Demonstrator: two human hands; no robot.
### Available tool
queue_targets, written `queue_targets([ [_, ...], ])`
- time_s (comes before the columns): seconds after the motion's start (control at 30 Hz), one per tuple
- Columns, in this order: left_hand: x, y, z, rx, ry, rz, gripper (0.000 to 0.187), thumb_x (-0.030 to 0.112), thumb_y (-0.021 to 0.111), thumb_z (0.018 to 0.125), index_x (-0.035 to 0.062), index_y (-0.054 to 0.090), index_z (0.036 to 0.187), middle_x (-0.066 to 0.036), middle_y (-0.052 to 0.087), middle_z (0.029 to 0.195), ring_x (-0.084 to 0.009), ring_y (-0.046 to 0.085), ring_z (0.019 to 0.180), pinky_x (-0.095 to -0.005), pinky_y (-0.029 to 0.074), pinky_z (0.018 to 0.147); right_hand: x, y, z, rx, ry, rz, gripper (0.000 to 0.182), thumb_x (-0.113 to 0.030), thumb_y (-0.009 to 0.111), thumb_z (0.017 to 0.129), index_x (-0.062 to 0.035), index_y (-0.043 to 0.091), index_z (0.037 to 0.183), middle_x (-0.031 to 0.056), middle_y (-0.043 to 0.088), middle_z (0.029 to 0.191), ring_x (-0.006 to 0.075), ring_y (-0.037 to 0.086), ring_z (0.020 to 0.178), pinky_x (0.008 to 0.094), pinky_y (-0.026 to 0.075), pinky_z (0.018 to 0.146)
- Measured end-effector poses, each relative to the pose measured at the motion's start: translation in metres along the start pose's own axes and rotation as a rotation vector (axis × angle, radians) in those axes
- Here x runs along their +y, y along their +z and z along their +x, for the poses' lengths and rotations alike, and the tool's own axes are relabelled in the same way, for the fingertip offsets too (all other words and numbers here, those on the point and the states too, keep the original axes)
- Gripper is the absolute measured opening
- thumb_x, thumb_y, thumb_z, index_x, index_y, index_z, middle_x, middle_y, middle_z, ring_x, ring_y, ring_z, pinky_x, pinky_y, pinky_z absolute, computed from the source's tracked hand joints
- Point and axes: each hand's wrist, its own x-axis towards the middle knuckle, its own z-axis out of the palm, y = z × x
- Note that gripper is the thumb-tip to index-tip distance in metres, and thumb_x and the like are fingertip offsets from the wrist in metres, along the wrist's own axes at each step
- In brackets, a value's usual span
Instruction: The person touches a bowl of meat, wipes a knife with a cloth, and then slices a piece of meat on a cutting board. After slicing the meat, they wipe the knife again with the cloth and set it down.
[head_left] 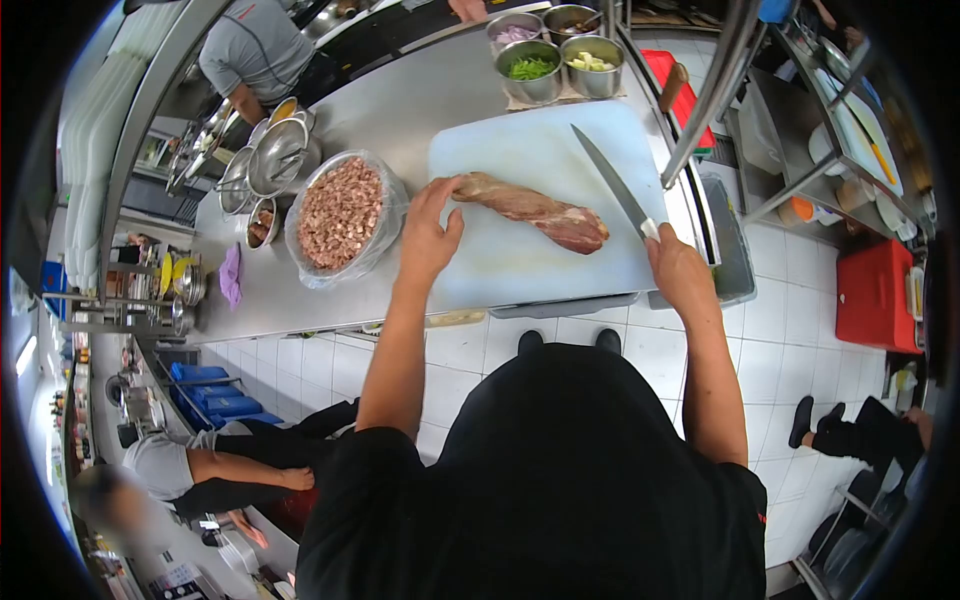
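Observation:
A long piece of raw meat [535, 212] lies slantwise on a pale cutting board [490, 275]. At its left end is my left hand [431, 230], thumb and fingers apart, the fingertips at or just touching the meat. My right hand [683, 268] is closed round the light handle of a kitchen knife [612, 180]. The blade points away from me and to the left, over the board's right side, apart from the meat. Left of the board stands a plastic-lined bowl [395, 205] full of diced meat [340, 213].
Metal pots of chopped vegetables [530, 70] stand behind the board. Several steel bowls [280, 155] and a purple cloth [230, 277] lie on the left. A steel post [712, 95] rises at the right. Other people work at back left, lower left and far right.

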Motion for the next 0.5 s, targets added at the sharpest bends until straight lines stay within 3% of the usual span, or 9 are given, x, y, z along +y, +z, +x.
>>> queue_targets([
  [0.1, -0.011, 0.005, -0.023, 0.133, -0.184, -0.068, 0.048, 0.004, 0.063, 0.084, 0.0086, 0.059, 0.131, -0.018, 0.061, 0.128, -0.0373, 0.056, 0.119, -0.0455, 0.043, 0.105, 0.000, -0.001, 0.002, -0.025, -0.014, 0.000, 0.025, -0.026, 0.051, 0.102, -0.0007, 0.050, 0.102, 0.0287, 0.067, 0.078, 0.0474, 0.067, 0.077, 0.0571, 0.051, 0.069],
  [0.2, -0.017, 0.012, -0.036, 0.132, -0.256, -0.156, 0.050, 0.003, 0.063, 0.084, 0.0075, 0.056, 0.133, -0.020, 0.059, 0.129, -0.0385, 0.054, 0.121, -0.0466, 0.043, 0.105, 0.000, -0.002, 0.003, -0.039, -0.006, -0.012, 0.025, -0.026, 0.051, 0.102, -0.0007, 0.050, 0.103, 0.0285, 0.067, 0.078, 0.0477, 0.067, 0.078, 0.0575, 0.051, 0.069],
  [0.4, -0.001, 0.024, -0.015, 0.043, -0.038, 0.139, 0.063, 0.005, 0.066, 0.082, 0.0124, 0.049, 0.142, -0.019, 0.050, 0.139, -0.0390, 0.046, 0.130, -0.0484, 0.037, 0.111, -0.001, 0.000, 0.004, -0.036, -0.009, -0.019, 0.025, -0.026, 0.051, 0.102, -0.0010, 0.050, 0.103, 0.0283, 0.067, 0.078, 0.0478, 0.067, 0.077, 0.0574, 0.051, 0.069],
  [0.5, 0.025, 0.020, 0.016, -0.150, 0.237, 0.193, 0.065, 0.010, 0.069, 0.081, 0.0129, 0.049, 0.143, -0.015, 0.051, 0.138, -0.0331, 0.046, 0.133, -0.0493, 0.035, 0.113, 0.000, -0.002, 0.004, -0.038, -0.008, -0.019, 0.025, -0.026, 0.052, 0.101, -0.0012, 0.050, 0.104, 0.0282, 0.068, 0.078, 0.0479, 0.067, 0.077, 0.0576, 0.051, 0.069],
])
